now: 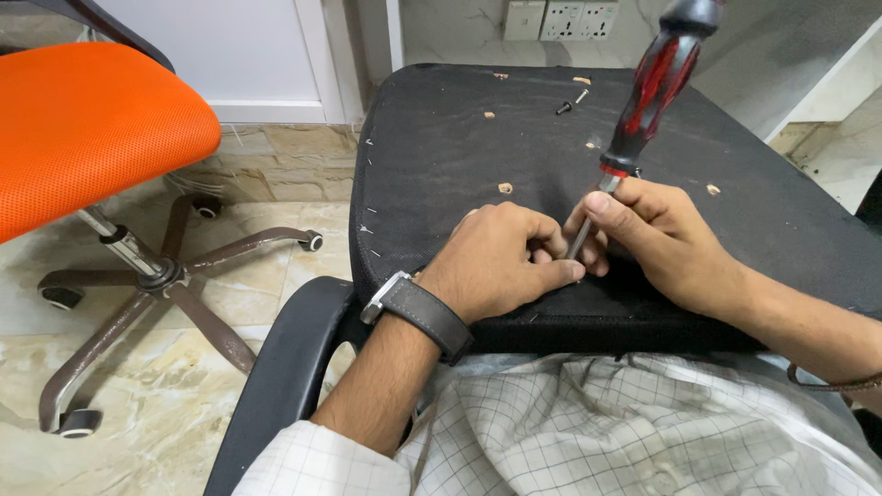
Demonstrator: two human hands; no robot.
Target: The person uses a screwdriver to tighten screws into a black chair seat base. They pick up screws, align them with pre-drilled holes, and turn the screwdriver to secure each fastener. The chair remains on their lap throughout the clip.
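Near the front edge of an upturned black seat base [441, 138], both hands' fingers [551, 246] pinch the thin steel shaft of a rigid, light-looking red-and-black screwdriver [648, 92], its ridged handle free above.

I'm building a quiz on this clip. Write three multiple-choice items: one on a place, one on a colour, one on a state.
1. Where do the loose screws lie?
A. On the floor
B. On the black panel, near its far edge
C. On the orange chair

2. What colour is the screwdriver handle?
A. Red and black
B. Yellow
C. Blue

3. How does the right hand hold the screwdriver?
A. Fist around the handle
B. Not touching it
C. Fingers pinch the metal shaft below the handle

Answers:
1 B: both screws rest on the panel's far part.
2 A: the handle shows red with black.
3 C: the fingers grip the shaft beside the left hand.
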